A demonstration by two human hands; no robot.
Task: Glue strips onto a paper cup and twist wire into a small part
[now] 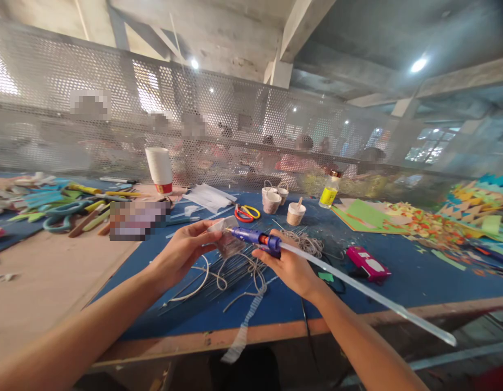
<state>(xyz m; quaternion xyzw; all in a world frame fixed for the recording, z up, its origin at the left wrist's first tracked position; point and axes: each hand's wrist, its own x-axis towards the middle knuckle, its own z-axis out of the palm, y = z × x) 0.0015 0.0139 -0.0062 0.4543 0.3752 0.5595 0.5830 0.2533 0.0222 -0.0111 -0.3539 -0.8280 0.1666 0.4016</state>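
Observation:
My right hand [290, 266] is wrapped round a blue hot glue gun [251, 235], its nozzle pointing left. A long translucent glue stick [369, 293] sticks out of the gun's back toward the lower right. Between the fingers of my left hand [184, 247] is a small clear plastic piece [229, 239], close to the nozzle; whether the two touch I cannot tell. Below the hands lie loops of grey cord [257, 271] and thin wire rods [213, 277]. A ribbed translucent strip [245, 331] hangs over the table's front edge.
Beyond my hands stand small cord-handled cups [271, 201], a little pot [296, 214], a yellow-labelled bottle [329, 190] and scissors [247, 213]. A magenta box [368, 264] lies right. Stacked paper cups [159, 171] and tools [68, 214] are left. Perforated metal screen [219, 119] behind; people beyond.

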